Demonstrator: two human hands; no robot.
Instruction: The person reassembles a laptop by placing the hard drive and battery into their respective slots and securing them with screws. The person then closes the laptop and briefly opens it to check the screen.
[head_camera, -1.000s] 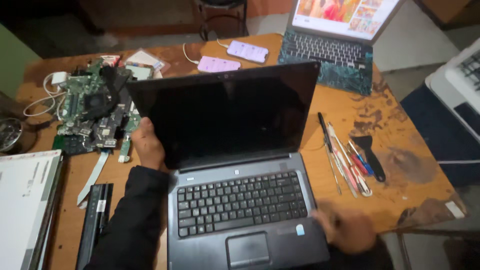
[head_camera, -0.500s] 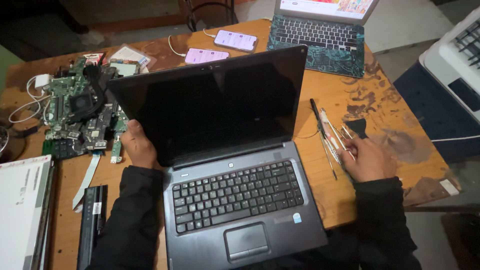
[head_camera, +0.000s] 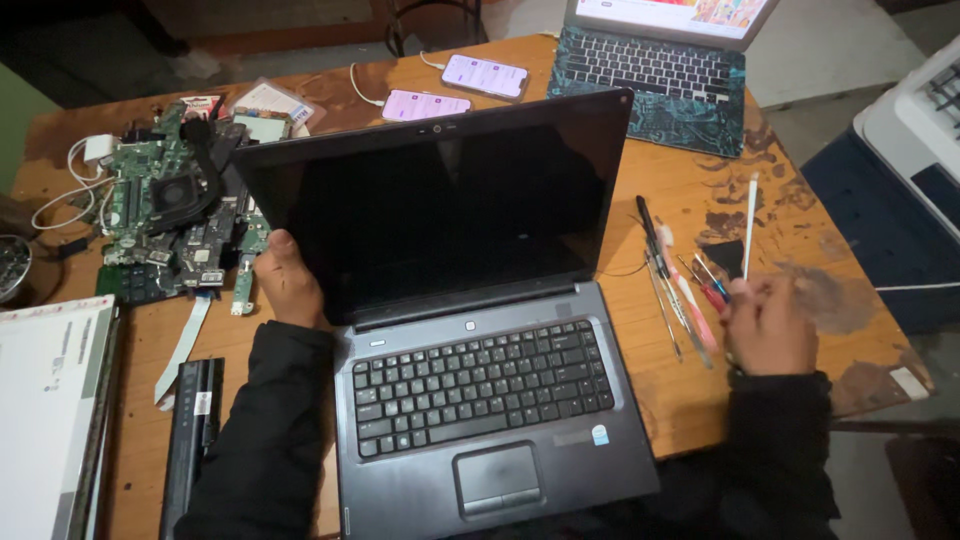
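Observation:
A black laptop (head_camera: 480, 400) stands open in front of me on the wooden table (head_camera: 690, 400), its screen (head_camera: 440, 210) dark. My left hand (head_camera: 288, 282) grips the left edge of the screen near the hinge. My right hand (head_camera: 770, 325) is to the right of the laptop, by a row of thin hand tools (head_camera: 680, 290) that lie on the table. Its fingers pinch the lower end of a slim white stick tool (head_camera: 751, 215), which points up and away from me.
A bare green circuit board with a fan (head_camera: 170, 210) lies at the left, with a flat ribbon cable (head_camera: 185, 340) and a black battery pack (head_camera: 195, 430) below it. A loose display panel (head_camera: 45, 410) sits far left. Two phones (head_camera: 485, 75) and a second laptop (head_camera: 650, 60) are at the back.
My right hand left the laptop's front right corner, moved right to the tools and now holds the white stick tool up. My left hand stays on the screen edge.

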